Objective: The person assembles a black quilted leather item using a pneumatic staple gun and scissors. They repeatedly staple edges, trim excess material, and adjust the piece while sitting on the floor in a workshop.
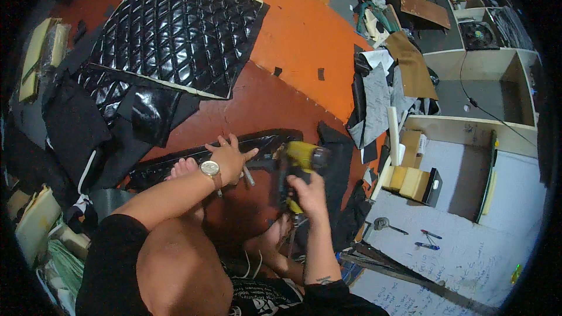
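My left hand [228, 159], with a watch on its wrist, lies with fingers spread on a long black padded strip [266, 141]. A thin, light-coloured tool [249, 177] shows just beside that hand; I cannot tell its kind. My right hand [309, 192] is wrapped round the handle of a yellow and black staple gun [300, 153], which is blurred by motion. From the bottom of its grip a hose or cord runs down past my foot. The gun stands to the right of my left hand, over the strip's right end.
A black diamond-quilted panel [181, 35] with pale edges lies at the upper left. Black fabric [73, 126] spreads below it. Grey and brown scraps [374, 96] are heaped to the right, beside wooden compartments [468, 120]. Pens [428, 246] lie on a white board [462, 269].
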Action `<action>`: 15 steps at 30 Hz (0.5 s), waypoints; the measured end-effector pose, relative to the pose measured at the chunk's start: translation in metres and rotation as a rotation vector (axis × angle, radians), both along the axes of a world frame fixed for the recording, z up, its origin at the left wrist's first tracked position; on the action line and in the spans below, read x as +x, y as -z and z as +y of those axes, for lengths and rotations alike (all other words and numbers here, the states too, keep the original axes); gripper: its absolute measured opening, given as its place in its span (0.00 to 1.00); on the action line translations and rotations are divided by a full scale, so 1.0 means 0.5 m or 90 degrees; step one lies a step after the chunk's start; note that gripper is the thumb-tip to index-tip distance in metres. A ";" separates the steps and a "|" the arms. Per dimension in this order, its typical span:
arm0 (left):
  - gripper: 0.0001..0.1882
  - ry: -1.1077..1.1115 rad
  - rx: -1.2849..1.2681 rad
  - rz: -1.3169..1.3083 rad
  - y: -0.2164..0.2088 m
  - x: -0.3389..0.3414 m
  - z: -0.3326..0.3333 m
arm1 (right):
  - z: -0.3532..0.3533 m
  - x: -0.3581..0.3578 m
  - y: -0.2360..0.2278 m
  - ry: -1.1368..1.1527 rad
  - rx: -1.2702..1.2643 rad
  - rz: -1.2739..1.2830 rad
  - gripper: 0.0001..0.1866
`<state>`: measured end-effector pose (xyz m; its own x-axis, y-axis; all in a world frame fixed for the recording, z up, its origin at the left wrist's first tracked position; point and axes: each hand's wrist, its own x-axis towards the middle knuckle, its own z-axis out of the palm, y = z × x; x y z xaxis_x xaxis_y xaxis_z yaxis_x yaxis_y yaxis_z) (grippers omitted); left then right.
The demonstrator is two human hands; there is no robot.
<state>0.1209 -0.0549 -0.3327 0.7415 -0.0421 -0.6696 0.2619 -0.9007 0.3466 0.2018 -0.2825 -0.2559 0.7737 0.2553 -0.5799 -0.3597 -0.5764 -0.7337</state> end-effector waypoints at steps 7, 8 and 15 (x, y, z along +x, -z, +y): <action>0.43 0.000 0.029 -0.013 0.016 -0.001 0.000 | 0.114 -0.056 0.068 -0.173 -0.126 -0.024 0.21; 0.42 0.016 0.031 0.002 0.015 -0.001 0.000 | 0.116 -0.061 0.070 -0.184 -0.114 -0.070 0.21; 0.45 -0.028 -0.094 -0.116 0.028 -0.036 0.059 | 0.033 0.015 0.017 -0.088 -0.125 -0.199 0.21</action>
